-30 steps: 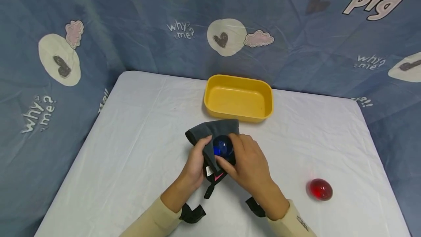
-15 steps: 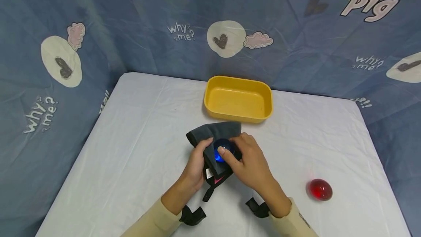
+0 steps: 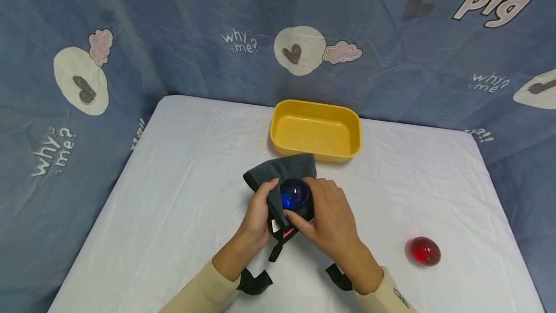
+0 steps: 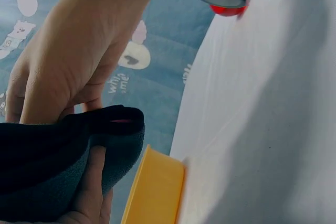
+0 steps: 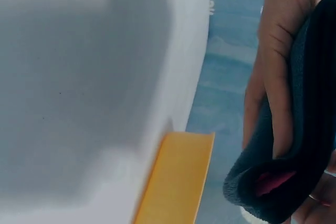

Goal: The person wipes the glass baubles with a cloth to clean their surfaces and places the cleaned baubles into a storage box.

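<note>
My left hand (image 3: 256,219) grips a folded dark grey cloth (image 3: 278,168) with black edging, a white label, a hanging loop and a strip of pink. A clear blue ball (image 3: 294,194) sits against the cloth, its lower part wrapped. My right hand (image 3: 330,216) holds the ball, thumb at its lower edge and fingers at its upper right. In the left wrist view, a left-hand finger (image 4: 92,182) presses along the cloth while the right hand (image 4: 73,51) reaches over it. In the right wrist view, left-hand fingers (image 5: 275,98) lie along the cloth; the ball is hidden.
A yellow rectangular tub (image 3: 316,132) stands just beyond the hands at the table's back. On the right, a clear red ball (image 3: 424,251) lies on the white tabletop (image 3: 182,226). A blue printed curtain (image 3: 195,37) surrounds the table. Black straps (image 3: 255,283) hang near both wrists.
The right thumb shifted up onto the blue ball's face, then back to its lower edge. Cloth and hands dipped slightly toward me and rose again. The tub and red ball stayed put.
</note>
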Motion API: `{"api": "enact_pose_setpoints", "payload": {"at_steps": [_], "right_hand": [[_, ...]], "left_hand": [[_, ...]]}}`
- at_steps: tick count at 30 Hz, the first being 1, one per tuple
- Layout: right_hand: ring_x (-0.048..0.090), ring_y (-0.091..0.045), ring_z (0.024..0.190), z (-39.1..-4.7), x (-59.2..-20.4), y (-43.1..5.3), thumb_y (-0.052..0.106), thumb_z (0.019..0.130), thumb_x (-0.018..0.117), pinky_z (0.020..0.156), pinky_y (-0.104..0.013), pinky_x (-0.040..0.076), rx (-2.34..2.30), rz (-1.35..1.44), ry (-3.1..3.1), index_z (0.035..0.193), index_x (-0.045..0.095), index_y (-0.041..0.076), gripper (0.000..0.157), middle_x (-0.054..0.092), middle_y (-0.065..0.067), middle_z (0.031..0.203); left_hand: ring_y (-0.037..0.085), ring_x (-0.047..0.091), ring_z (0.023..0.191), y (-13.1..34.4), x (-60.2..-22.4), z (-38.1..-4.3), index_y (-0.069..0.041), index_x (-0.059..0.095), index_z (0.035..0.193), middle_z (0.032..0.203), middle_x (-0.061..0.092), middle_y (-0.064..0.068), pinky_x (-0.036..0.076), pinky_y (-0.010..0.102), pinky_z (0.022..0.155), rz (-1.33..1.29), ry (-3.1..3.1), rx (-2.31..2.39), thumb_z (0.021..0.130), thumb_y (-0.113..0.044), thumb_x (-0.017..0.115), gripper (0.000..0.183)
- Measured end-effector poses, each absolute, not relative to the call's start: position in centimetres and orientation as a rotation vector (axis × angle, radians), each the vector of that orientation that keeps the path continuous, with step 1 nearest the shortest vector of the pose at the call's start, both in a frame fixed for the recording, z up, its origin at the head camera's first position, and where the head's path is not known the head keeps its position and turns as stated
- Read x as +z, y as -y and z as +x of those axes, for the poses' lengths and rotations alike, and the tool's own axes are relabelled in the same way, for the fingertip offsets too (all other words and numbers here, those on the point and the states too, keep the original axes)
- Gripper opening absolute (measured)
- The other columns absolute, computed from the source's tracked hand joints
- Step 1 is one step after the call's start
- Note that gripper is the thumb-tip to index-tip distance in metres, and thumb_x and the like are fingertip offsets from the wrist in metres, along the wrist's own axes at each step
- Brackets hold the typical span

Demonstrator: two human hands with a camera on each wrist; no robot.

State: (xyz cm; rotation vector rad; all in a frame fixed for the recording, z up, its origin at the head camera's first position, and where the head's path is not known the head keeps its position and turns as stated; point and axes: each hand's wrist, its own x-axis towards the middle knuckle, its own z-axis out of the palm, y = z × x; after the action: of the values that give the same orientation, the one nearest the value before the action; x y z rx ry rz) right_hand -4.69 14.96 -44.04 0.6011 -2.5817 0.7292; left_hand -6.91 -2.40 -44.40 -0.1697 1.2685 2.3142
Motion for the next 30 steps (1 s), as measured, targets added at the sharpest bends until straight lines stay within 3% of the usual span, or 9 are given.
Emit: {"api": "enact_pose_setpoints", "payload": {"at_steps": [6, 13, 18, 23, 26, 30], "right_hand": [[0.056, -0.027, 0.089, -4.86, -44.08, -15.26, 0.047, 0.085, 0.085, 0.076, -0.042, 0.049, 0.745, 0.596, 2.57, 0.124, 0.061, 0.001, 0.065, 0.068, -0.011, 0.105], [0.051, -0.023, 0.083, -5.08, -44.19, -15.07, 0.067, 0.098, 0.058, 0.067, -0.036, 0.046, 0.782, 0.555, 2.514, 0.105, 0.068, 0.003, 0.066, 0.068, -0.006, 0.09], [0.048, -0.022, 0.081, -5.21, -44.47, -15.11, 0.066, 0.1, 0.057, 0.067, -0.034, 0.042, 0.831, 0.549, 2.514, 0.098, 0.067, 0.005, 0.062, 0.064, -0.003, 0.084], [0.051, -0.024, 0.086, -4.9, -44.43, -15.37, 0.059, 0.099, 0.064, 0.072, -0.036, 0.046, 0.827, 0.523, 2.584, 0.108, 0.068, 0.002, 0.058, 0.067, -0.006, 0.093], [0.054, -0.026, 0.091, -4.58, -44.26, -15.53, 0.058, 0.096, 0.069, 0.078, -0.04, 0.047, 0.808, 0.535, 2.607, 0.123, 0.065, 0.001, 0.063, 0.068, -0.01, 0.104], [0.058, -0.029, 0.093, -4.27, -44.25, -15.62, 0.059, 0.098, 0.066, 0.077, -0.045, 0.047, 0.718, 0.597, 2.581, 0.138, 0.058, 0.002, 0.071, 0.067, -0.012, 0.109]], "left_hand": [[0.023, 0.04, 0.135, 2.16, -44.5, -6.71, -0.002, 0.021, 0.162, 0.158, 0.032, 0.016, 0.04, 0.027, 0.107, -0.182, -1.28, 2.282, 0.106, -0.037, 0.043, 0.07], [0.025, 0.043, 0.131, 1.96, -44.6, -6.63, -0.005, 0.019, 0.162, 0.154, 0.033, 0.018, 0.04, 0.033, 0.11, -0.176, -1.26, 2.263, 0.106, -0.039, 0.042, 0.069], [0.024, 0.048, 0.13, 1.97, -44.63, -6.63, -0.003, 0.025, 0.16, 0.152, 0.038, 0.019, 0.044, 0.032, 0.109, -0.169, -1.262, 2.262, 0.107, -0.039, 0.042, 0.066], [0.022, 0.052, 0.126, 1.9, -44.65, -6.8, -0.003, 0.029, 0.159, 0.15, 0.042, 0.019, 0.047, 0.03, 0.106, -0.179, -1.278, 2.268, 0.107, -0.038, 0.042, 0.064], [0.022, 0.05, 0.129, 1.96, -44.59, -6.93, -0.003, 0.029, 0.159, 0.152, 0.041, 0.018, 0.046, 0.029, 0.105, -0.181, -1.296, 2.272, 0.107, -0.039, 0.042, 0.065], [0.021, 0.045, 0.133, 2.04, -44.59, -7.01, -0.003, 0.026, 0.16, 0.156, 0.038, 0.017, 0.044, 0.027, 0.105, -0.166, -1.31, 2.271, 0.107, -0.039, 0.042, 0.066]]}}
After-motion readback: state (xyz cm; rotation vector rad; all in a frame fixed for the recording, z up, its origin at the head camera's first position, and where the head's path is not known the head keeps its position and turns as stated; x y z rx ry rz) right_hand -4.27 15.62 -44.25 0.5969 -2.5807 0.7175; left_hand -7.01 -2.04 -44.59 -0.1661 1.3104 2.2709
